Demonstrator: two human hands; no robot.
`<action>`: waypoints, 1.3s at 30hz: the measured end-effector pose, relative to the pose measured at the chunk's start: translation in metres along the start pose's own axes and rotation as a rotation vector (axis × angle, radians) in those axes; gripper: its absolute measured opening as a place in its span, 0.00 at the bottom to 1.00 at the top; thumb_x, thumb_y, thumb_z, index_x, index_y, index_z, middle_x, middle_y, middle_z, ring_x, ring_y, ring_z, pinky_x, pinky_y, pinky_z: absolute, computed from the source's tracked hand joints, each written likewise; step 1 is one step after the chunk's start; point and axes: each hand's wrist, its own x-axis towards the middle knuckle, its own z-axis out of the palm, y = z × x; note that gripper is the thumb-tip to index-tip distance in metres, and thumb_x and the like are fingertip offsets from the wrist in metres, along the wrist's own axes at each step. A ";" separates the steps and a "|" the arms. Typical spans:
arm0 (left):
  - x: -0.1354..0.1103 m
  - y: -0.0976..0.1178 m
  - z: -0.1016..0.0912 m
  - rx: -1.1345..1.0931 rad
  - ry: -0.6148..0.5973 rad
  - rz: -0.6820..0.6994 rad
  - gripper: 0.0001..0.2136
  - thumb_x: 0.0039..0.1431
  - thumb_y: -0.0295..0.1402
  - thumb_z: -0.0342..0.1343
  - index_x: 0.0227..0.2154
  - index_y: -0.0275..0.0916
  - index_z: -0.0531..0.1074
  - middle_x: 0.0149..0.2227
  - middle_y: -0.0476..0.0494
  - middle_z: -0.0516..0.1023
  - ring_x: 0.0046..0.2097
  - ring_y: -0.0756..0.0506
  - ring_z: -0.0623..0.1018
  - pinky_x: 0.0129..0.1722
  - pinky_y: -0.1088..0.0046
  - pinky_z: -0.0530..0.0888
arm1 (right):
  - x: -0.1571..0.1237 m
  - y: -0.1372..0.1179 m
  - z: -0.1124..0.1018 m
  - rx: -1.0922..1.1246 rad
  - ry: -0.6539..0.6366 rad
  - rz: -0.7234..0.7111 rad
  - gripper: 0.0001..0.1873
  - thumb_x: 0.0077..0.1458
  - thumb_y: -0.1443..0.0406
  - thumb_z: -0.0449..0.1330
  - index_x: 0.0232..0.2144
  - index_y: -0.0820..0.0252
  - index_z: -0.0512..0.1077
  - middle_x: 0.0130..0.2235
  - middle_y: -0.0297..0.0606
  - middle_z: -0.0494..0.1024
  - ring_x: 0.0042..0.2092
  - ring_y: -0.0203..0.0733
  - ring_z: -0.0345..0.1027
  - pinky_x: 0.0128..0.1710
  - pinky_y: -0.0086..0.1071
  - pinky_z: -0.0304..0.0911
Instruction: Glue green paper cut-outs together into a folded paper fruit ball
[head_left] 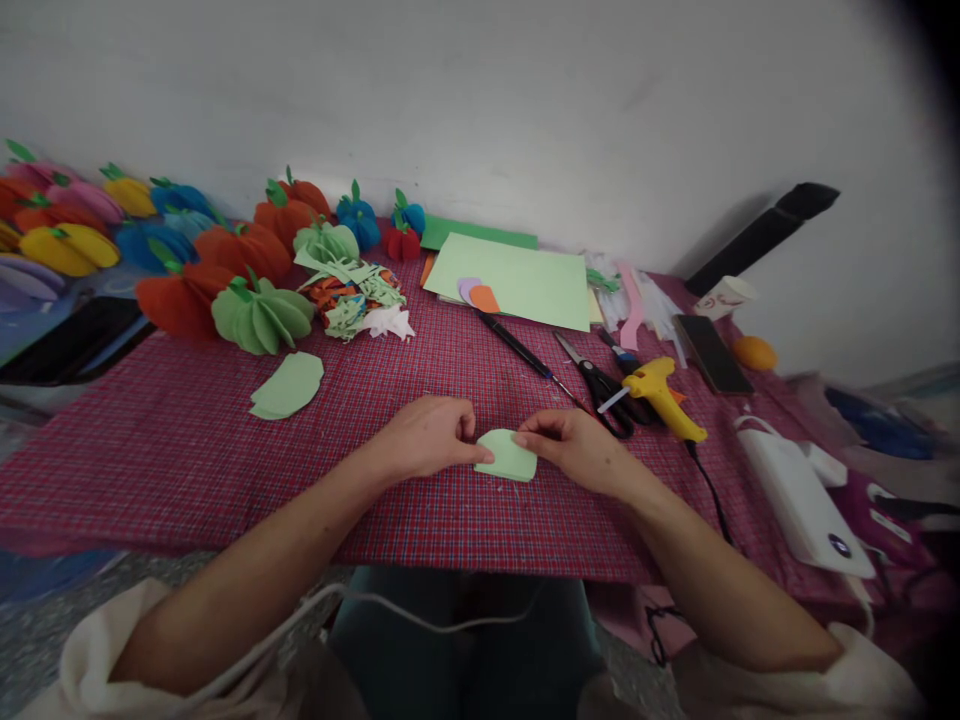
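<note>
Near the table's front edge, a small stack of light green paper cutouts [507, 458] with a rounded top lies between my two hands. My left hand [433, 438] pinches its left edge between thumb and curled fingers. At the upper right edge, my right hand [574, 447] grips the same paper with thumb and fingertips. Farther left on the cloth rests another pile of light green cutouts [288, 386]. Behind it stands a light green paper pumpkin [262, 315] with a dark green stem.
A yellow glue gun [660, 395] and black scissors [600, 385] lie to the right, beside a black pen-like tool [517, 345]. Green paper sheets [517, 275] are stacked at the back. Paper scraps [352, 295] and several coloured paper pumpkins [240, 250] fill the back left. A phone [712, 355] lies far right.
</note>
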 end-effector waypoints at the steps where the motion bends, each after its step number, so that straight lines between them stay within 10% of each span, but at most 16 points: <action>1: 0.000 0.000 0.000 0.003 0.001 -0.004 0.15 0.44 0.47 0.57 0.25 0.40 0.69 0.25 0.51 0.73 0.25 0.51 0.67 0.23 0.74 0.54 | 0.000 0.000 0.000 -0.002 0.000 -0.002 0.11 0.52 0.58 0.56 0.26 0.59 0.73 0.26 0.34 0.75 0.28 0.37 0.65 0.27 0.30 0.60; 39: -0.001 0.002 0.004 0.102 0.017 -0.018 0.13 0.44 0.45 0.57 0.27 0.40 0.69 0.28 0.50 0.74 0.29 0.49 0.70 0.25 0.74 0.57 | 0.001 -0.005 0.001 -0.043 0.000 0.020 0.11 0.52 0.60 0.56 0.26 0.60 0.73 0.26 0.33 0.73 0.27 0.35 0.63 0.27 0.29 0.58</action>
